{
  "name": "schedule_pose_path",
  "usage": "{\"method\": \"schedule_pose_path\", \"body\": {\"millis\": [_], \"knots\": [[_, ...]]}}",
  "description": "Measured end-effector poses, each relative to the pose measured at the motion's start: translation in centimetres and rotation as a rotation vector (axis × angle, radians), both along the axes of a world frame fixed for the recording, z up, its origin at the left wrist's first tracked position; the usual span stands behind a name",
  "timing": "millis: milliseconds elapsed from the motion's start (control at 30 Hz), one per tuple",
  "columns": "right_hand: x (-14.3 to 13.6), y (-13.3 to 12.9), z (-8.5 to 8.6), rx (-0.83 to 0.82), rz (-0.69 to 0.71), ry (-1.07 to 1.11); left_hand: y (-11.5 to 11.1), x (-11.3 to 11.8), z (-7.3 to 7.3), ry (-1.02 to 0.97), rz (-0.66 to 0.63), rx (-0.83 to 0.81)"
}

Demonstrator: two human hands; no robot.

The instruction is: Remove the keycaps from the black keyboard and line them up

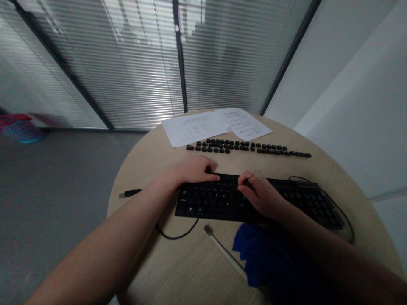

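On the round table [187, 267]: black keyboard [219, 199], in the middle, best kept flat.
Brace its far left edge with left hand [195, 169], thumb and fingers apart; lift gently, straight, with right hand [260, 194], pinched together on thin wires [256, 172].

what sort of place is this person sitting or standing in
Probably an office or small meeting room: there are blinds behind glass panels, a round table with printed sheets, and a wastebasket on the floor.
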State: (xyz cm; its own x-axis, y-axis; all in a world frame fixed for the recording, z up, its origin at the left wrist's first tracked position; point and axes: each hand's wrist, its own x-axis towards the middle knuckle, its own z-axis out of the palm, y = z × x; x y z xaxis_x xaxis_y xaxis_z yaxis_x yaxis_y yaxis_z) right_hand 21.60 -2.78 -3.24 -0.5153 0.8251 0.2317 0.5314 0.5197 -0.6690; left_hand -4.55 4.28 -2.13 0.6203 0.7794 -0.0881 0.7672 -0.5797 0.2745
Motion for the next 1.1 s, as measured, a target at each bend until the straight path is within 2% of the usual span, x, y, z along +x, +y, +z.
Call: {"method": "schedule_pose_path", "body": {"millis": [367,633,1100], "knots": [[0.0,0.1,-0.2,0.052,0.058,-0.017,-0.3,0.1,0.5,0.001,0.007,-0.007],[0.4,-0.2,-1.1,-0.006,-0.03,0.132,-0.3,0.0,0.3,0.005,0.019,0.014],[0.6,-0.3,-1.4,0.045,-0.036,0.142,-0.3,0.0,0.4,0.004,0.015,0.01]]}}
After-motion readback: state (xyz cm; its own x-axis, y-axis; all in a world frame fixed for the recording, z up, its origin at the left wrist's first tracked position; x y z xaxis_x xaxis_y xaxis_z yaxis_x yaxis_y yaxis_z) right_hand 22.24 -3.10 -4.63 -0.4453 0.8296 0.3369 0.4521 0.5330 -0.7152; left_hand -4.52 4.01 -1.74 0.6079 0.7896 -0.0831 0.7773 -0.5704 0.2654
